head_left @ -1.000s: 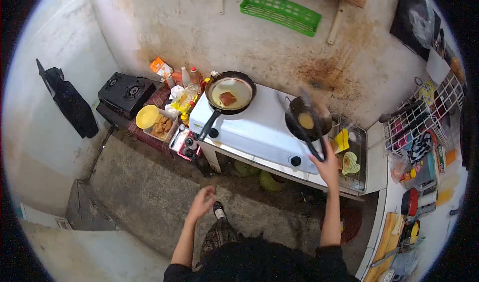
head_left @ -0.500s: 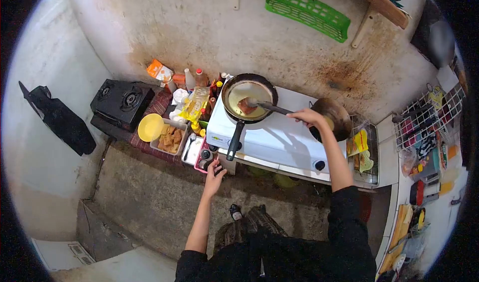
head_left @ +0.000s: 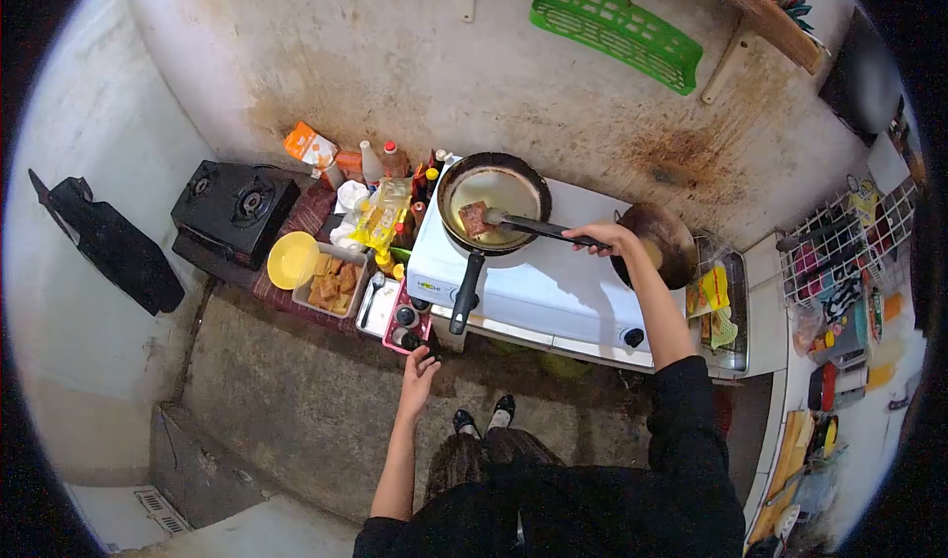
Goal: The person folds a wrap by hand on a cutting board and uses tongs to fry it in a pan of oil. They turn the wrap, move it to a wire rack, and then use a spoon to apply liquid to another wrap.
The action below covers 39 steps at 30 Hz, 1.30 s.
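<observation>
My right hand (head_left: 604, 235) grips the black handle of a spatula (head_left: 538, 226). The tool's grey head touches a brown piece of food (head_left: 474, 219) in the frying pan (head_left: 542, 181), which has a shallow layer of yellowish oil. The pan rests on the left side of the white stove (head_left: 553, 286), its black handle pointing toward me. Loosely curled, with fingers apart, my left hand (head_left: 419, 372) hangs by the near end of a pink tray (head_left: 399, 344) of small jars. A dark patch beside its fingertips is too small to make out.
A dark wok (head_left: 664, 232) sits on the stove's right side. Left of the stove are a box of brown fried pieces (head_left: 336, 283), a yellow bowl (head_left: 293, 260), a white tray with a spoon (head_left: 375, 306) and several bottles. Farther left stands a black stove (head_left: 235, 207).
The brown piece and the spatula head have shifted slightly left in the pan. My left hand has drawn a little down toward me. The whole view has tilted slightly.
</observation>
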Available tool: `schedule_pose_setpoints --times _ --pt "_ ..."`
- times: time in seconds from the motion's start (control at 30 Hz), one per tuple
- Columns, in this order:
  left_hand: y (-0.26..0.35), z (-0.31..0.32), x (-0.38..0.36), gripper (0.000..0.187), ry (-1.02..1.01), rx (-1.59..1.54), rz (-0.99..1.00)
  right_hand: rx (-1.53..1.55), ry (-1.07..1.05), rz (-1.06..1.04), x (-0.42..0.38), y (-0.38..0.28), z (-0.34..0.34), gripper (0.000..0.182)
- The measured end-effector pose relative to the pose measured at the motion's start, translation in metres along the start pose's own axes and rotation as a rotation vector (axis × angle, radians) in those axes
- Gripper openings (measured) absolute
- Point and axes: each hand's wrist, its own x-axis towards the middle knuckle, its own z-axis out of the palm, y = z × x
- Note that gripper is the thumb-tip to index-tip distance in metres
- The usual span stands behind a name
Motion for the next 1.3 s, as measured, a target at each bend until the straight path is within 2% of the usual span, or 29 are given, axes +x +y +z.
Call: schedule_pose_setpoints --times 0.07,0.23,0.33,0.37,0.43,0.5,0.6,0.8,1.13,1.2,1.23,1.3 --pt "0.002 0.002 -0.003 0.046 -0.003 0.007 -0.016 -0.073 0.118 -0.059 -0.008 0.002 0.007 0.036" --pt "-0.009 0.002 -0.002 0.046 -0.013 -0.010 -0.017 -0.110 0.155 -0.224 -0.025 0.015 0.020 0.046" --pt "-0.003 0.007 -0.001 0.045 -0.023 -0.018 -0.043 -0.499 0.440 -0.675 -0.023 0.032 0.033 0.052" --pt "0.000 0.009 0.000 0.044 -0.032 -0.034 -0.051 -0.495 0.442 -0.672 -0.029 0.037 0.040 0.052" --pt "0.003 0.013 0.002 0.043 -0.030 -0.017 -0.055 -0.776 0.679 -0.701 -0.065 0.020 0.066 0.045" --pt "0.006 0.016 0.002 0.042 -0.026 0.000 -0.063 -0.801 0.640 -0.692 -0.066 0.026 0.075 0.044" --pt "0.006 0.018 0.002 0.042 -0.022 0.036 -0.090 -1.012 0.670 -0.680 -0.074 0.031 0.087 0.047" --pt "0.007 0.018 -0.001 0.041 -0.008 0.031 -0.075 -1.095 0.683 -0.701 -0.076 0.036 0.086 0.047" --pt "0.012 0.032 0.005 0.045 -0.016 0.014 -0.081 -1.018 0.725 -0.753 -0.074 0.042 0.075 0.048" --pt "0.016 0.035 0.007 0.046 -0.027 0.007 -0.057 -0.721 0.712 -0.736 -0.068 0.048 0.066 0.049" --pt "0.018 0.036 0.008 0.047 -0.031 0.020 -0.054 -0.721 0.715 -0.735 -0.068 0.052 0.064 0.049" --pt "0.023 0.039 0.008 0.047 -0.040 0.033 -0.049 -0.341 0.659 -0.697 -0.065 0.059 0.059 0.050"
